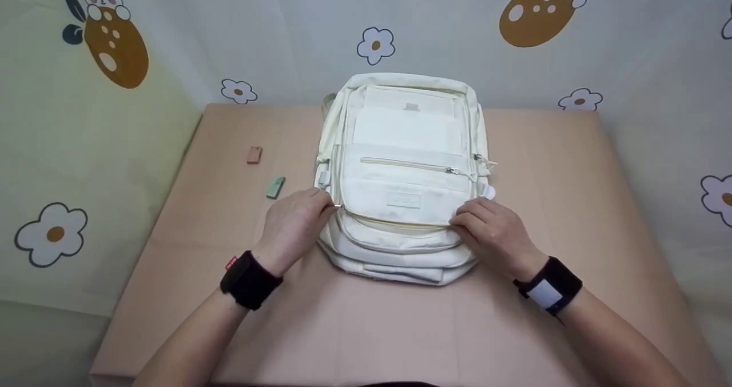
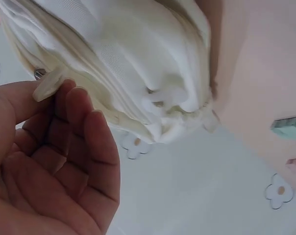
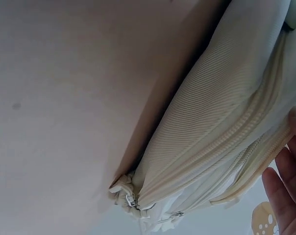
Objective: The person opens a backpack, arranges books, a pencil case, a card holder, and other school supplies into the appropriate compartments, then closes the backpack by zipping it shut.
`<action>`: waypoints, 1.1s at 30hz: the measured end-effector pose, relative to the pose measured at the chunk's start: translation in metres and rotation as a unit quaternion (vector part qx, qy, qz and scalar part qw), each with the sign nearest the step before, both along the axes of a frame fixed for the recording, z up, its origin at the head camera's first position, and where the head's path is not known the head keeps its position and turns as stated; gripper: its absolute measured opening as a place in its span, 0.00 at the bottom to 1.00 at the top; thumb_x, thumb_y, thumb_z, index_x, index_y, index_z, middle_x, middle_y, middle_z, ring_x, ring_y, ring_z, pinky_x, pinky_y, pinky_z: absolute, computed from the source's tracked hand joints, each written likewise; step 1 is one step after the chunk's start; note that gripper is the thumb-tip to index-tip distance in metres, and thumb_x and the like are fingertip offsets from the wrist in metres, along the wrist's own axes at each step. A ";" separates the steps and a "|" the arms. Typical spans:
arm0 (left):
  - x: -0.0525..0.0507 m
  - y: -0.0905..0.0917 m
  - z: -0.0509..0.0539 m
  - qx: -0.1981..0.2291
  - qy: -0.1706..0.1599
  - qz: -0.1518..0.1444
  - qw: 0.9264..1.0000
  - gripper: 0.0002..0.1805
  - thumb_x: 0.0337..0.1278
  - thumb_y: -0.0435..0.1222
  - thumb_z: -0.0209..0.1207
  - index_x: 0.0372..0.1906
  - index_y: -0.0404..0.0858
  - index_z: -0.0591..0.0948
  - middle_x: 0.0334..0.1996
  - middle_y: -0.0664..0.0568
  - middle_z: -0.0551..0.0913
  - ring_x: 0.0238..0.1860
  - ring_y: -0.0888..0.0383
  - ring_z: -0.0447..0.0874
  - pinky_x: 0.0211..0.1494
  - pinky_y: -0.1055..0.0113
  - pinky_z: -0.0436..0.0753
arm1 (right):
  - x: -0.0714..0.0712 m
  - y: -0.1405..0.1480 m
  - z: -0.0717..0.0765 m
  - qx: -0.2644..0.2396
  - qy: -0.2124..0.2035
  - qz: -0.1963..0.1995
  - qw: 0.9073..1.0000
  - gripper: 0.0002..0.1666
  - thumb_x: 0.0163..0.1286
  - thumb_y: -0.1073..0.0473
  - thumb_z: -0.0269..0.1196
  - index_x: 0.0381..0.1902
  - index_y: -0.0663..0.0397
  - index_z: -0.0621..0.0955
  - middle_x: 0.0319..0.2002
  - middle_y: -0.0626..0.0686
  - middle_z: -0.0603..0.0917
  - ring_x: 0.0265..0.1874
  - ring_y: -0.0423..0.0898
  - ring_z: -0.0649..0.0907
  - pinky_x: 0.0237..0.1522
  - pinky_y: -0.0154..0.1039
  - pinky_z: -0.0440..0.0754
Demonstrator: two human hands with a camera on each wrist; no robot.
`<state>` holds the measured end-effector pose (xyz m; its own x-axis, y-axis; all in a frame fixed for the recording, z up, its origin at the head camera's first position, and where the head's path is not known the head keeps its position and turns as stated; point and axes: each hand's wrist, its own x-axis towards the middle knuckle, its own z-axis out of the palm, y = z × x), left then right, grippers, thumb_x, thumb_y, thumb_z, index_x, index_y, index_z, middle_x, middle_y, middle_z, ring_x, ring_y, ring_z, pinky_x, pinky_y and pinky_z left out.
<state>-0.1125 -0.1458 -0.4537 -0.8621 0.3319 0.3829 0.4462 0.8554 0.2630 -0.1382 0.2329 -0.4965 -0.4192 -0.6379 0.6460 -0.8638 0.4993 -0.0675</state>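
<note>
A cream-white backpack (image 1: 409, 130) lies on the table with its front face up. Its front pocket stands unzipped along the lower curve. At that pocket's left corner, my left hand (image 1: 297, 215) pinches a zipper pull; the left wrist view shows the pale pull tab (image 2: 51, 84) between thumb and fingers, beside the metal slider (image 2: 39, 73). On the other side, my right hand (image 1: 494, 232) pinches the pocket's edge at the lower right corner. Only some fingers (image 3: 280, 196) of it appear in the right wrist view, by the zipper-lined edge. The pocket's inside is mostly hidden.
Left of the backpack lie a small green block (image 1: 275, 187) and a small pink block (image 1: 254, 155). A pink-beige cloth covers the table (image 1: 394, 330). Behind and at both sides hangs a patterned curtain (image 1: 309, 44). A second zipper (image 1: 409, 166) crosses the backpack's front.
</note>
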 end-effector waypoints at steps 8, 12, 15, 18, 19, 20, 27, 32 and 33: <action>-0.004 -0.004 -0.004 0.039 0.001 -0.028 0.999 0.04 0.64 0.32 0.67 0.42 0.41 0.87 0.35 0.53 0.87 0.35 0.55 0.86 0.35 0.60 0.82 | 0.003 -0.011 0.010 -0.022 0.011 0.009 1.000 0.08 0.59 0.65 0.71 0.38 0.55 0.86 0.36 0.49 0.85 0.37 0.48 0.83 0.39 0.45 0.80; -0.004 -0.004 -0.005 0.035 0.005 -0.033 0.999 0.03 0.65 0.32 0.67 0.40 0.40 0.87 0.34 0.53 0.87 0.34 0.56 0.86 0.35 0.61 0.82 | 0.007 -0.029 0.022 -0.027 0.023 0.013 0.999 0.10 0.60 0.63 0.70 0.41 0.55 0.86 0.37 0.50 0.85 0.37 0.50 0.83 0.41 0.46 0.80; -0.004 -0.004 -0.005 0.034 -0.003 -0.033 0.999 0.01 0.67 0.33 0.65 0.38 0.40 0.85 0.32 0.54 0.86 0.31 0.57 0.84 0.33 0.63 0.80 | 0.010 -0.049 0.029 -0.020 0.029 0.018 0.999 0.11 0.59 0.63 0.72 0.41 0.55 0.86 0.38 0.50 0.84 0.38 0.50 0.83 0.40 0.46 0.81; -0.003 -0.004 -0.006 0.039 -0.007 -0.033 0.999 0.02 0.66 0.34 0.66 0.37 0.40 0.84 0.30 0.55 0.85 0.29 0.58 0.81 0.31 0.63 0.78 | 0.011 -0.068 0.031 -0.002 0.022 0.013 1.000 0.12 0.59 0.61 0.74 0.41 0.55 0.86 0.38 0.50 0.84 0.38 0.49 0.82 0.39 0.45 0.80; -0.003 -0.003 -0.006 0.042 -0.007 -0.033 0.999 0.02 0.66 0.34 0.66 0.37 0.41 0.84 0.30 0.55 0.85 0.28 0.59 0.81 0.30 0.63 0.78 | 0.012 -0.074 0.030 0.007 0.017 0.007 1.000 0.12 0.60 0.61 0.73 0.41 0.55 0.85 0.38 0.50 0.83 0.38 0.49 0.82 0.39 0.45 0.80; -0.003 -0.003 -0.006 0.044 -0.007 -0.032 0.998 0.02 0.66 0.34 0.67 0.37 0.41 0.84 0.29 0.55 0.85 0.28 0.59 0.80 0.30 0.63 0.77 | 0.011 -0.078 0.029 0.018 0.010 -0.001 1.000 0.11 0.61 0.60 0.73 0.40 0.55 0.85 0.38 0.50 0.83 0.37 0.49 0.81 0.38 0.45 0.79; -0.004 -0.002 -0.006 0.045 -0.015 -0.031 0.998 0.02 0.64 0.34 0.67 0.38 0.42 0.84 0.31 0.55 0.85 0.29 0.59 0.81 0.31 0.63 0.78 | 0.011 -0.095 0.021 0.093 -0.042 -0.067 0.992 0.07 0.69 0.59 0.69 0.34 0.54 0.81 0.32 0.50 0.78 0.33 0.49 0.76 0.35 0.43 0.75; -0.006 -0.003 -0.004 0.047 -0.023 -0.033 0.998 0.02 0.65 0.34 0.67 0.38 0.42 0.84 0.31 0.55 0.85 0.30 0.59 0.81 0.31 0.62 0.78 | 0.011 -0.097 0.018 0.134 -0.032 -0.073 0.988 0.08 0.71 0.60 0.66 0.33 0.57 0.79 0.30 0.51 0.77 0.31 0.49 0.75 0.33 0.42 0.74; -0.007 -0.003 -0.003 0.047 -0.024 -0.034 0.998 0.01 0.66 0.34 0.66 0.38 0.42 0.84 0.30 0.55 0.85 0.29 0.59 0.80 0.31 0.62 0.78 | 0.011 -0.097 0.018 0.138 -0.028 -0.071 0.987 0.08 0.71 0.60 0.66 0.34 0.57 0.79 0.30 0.52 0.77 0.31 0.49 0.75 0.33 0.42 0.74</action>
